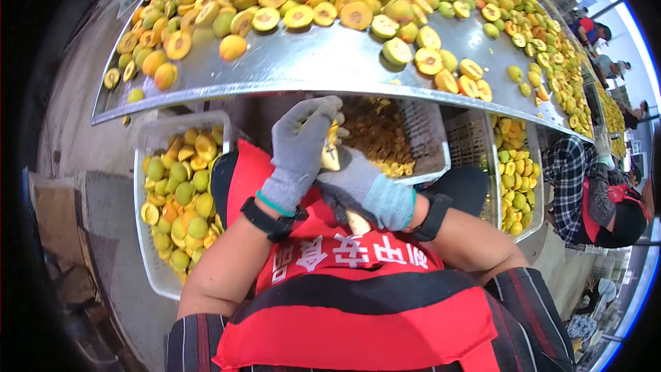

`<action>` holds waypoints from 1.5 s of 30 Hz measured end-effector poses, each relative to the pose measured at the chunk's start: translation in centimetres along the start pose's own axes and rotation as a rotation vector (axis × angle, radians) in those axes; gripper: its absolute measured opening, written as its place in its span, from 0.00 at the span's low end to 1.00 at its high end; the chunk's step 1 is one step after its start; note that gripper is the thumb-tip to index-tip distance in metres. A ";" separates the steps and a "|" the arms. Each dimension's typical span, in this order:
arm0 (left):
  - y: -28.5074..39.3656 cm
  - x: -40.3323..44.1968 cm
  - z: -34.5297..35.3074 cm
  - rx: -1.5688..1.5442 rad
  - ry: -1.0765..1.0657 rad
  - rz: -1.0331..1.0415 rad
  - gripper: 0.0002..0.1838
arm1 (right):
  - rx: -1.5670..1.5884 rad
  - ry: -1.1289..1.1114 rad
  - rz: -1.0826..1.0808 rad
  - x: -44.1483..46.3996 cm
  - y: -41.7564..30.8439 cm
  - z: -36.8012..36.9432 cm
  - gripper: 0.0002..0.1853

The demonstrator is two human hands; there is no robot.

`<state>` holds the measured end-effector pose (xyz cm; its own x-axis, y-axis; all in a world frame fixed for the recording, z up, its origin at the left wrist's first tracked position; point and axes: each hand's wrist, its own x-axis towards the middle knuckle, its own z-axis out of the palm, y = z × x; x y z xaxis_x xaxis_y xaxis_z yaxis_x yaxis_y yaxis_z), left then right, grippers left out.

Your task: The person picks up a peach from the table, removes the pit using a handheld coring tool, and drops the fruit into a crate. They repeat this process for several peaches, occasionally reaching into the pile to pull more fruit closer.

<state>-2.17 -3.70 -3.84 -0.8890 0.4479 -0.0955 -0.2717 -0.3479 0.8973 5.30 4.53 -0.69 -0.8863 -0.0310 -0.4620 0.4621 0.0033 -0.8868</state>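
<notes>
Both of my hands wear grey gloves and meet just below the metal table's near edge, above my red apron (351,255). My left hand (301,141) has its fingers bent round a small yellow fruit piece (332,139). In my right hand (354,182) is a tool with a pale handle (357,223); the handle's end sticks out below the palm, and a yellowish part (330,158) shows between the hands. The fingers partly hide the fruit and the tool's working end.
Halved fruit lies over the metal table (303,62). Below it stand a left crate (146,234) of fruit, a middle crate (435,141) with brown and yellow scraps, and a right crate (533,165) of fruit. A co-worker (592,193) sits at the right.
</notes>
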 end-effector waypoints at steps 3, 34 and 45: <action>0.7 0.2 -0.4 -0.018 -0.042 -0.123 0.12 | -0.115 -0.001 -0.181 0.7 1.1 -0.2 0.08; 1.0 1.1 0.1 0.125 -0.139 0.047 0.11 | 0.066 -0.039 0.090 -0.4 -2.0 -0.4 0.08; 2.1 2.7 -1.0 0.428 -0.551 -0.143 0.13 | -0.196 -0.024 0.043 -0.8 -2.1 -0.9 0.07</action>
<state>-5.45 -4.03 -2.65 -0.5086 0.8558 -0.0942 -0.1026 0.0484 0.9935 5.04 5.49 1.51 -0.8639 -0.0507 -0.5011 0.4828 0.1998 -0.8526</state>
